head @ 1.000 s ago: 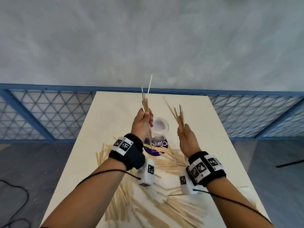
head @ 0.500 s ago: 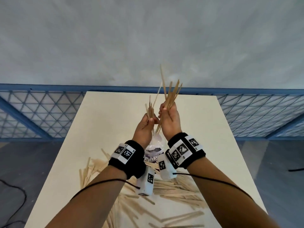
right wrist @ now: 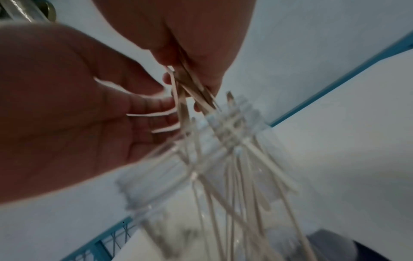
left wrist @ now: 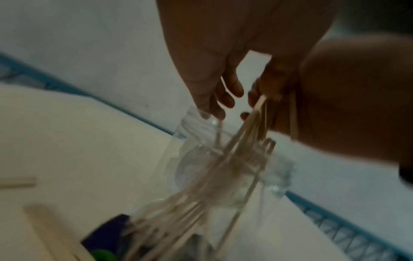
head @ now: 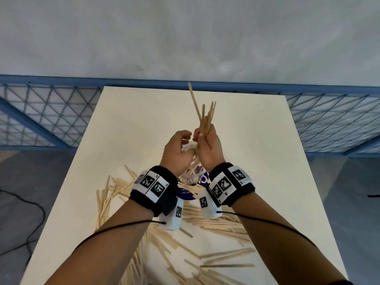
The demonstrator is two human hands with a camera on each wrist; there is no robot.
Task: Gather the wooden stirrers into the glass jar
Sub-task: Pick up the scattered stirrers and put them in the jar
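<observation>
My right hand [head: 202, 138] grips a bundle of wooden stirrers [head: 203, 118] that fans upward above the fist. The bundle's lower ends [right wrist: 223, 159] reach down through the mouth of the glass jar [head: 190, 177], which stands under both hands and bears a purple label. Close against the bundle on its left, my left hand [head: 186, 136] holds nothing. The left wrist view shows its fingers [left wrist: 225, 98] relaxed and apart just above the jar [left wrist: 219, 176]. The right wrist view shows its bare palm [right wrist: 78, 114]. Many loose stirrers [head: 216, 223] lie on the cream table [head: 133, 124].
Loose stirrers spread around the jar's base on the left, right and near side. The table's far half is bare. A blue lattice railing [head: 51, 120] runs behind the table before a grey wall. A black cable [head: 30, 223] lies on the floor at the left.
Both hands came together over the jar. The left hand's stirrers joined the right hand's bundle, and the left hand now holds nothing. The bundle sank so its lower ends enter the jar.
</observation>
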